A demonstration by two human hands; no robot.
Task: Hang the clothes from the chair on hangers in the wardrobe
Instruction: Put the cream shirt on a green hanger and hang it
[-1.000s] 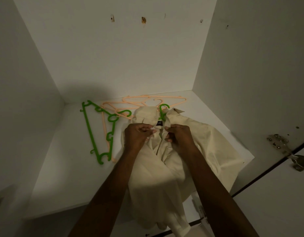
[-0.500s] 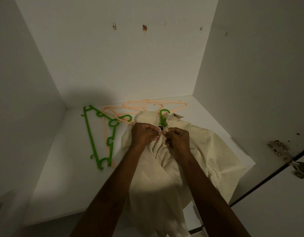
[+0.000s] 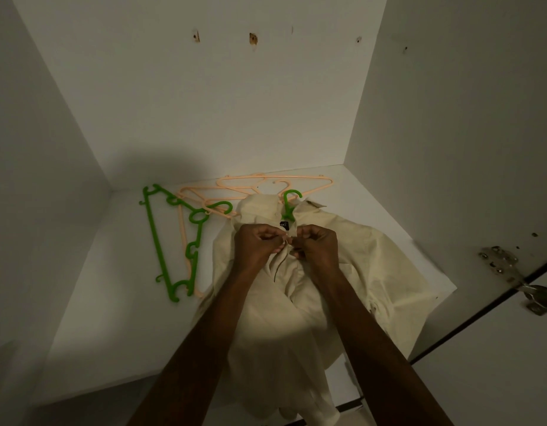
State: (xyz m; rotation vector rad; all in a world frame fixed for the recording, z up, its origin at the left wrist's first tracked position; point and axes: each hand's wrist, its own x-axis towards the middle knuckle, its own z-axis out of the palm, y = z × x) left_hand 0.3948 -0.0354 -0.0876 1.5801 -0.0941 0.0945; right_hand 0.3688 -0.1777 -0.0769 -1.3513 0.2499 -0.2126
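- Cream shirt [image 3: 352,272] spread on the wardrobe shelf [image 3: 112,302], lower part drooping over the front edge.
- Green hanger [image 3: 289,206] already inside it, only the hook poking out at the collar.
- Left hand [image 3: 258,245] and right hand [image 3: 316,245] close together, each pinching the front placket just below the collar; probably fastening the top button.
- Spare green hanger [image 3: 169,241] and peach hangers [image 3: 266,186] lying unused beside and behind the shirt.
- Still to do: lifting onto a rail, none in view. Chair and any other clothes out of view.
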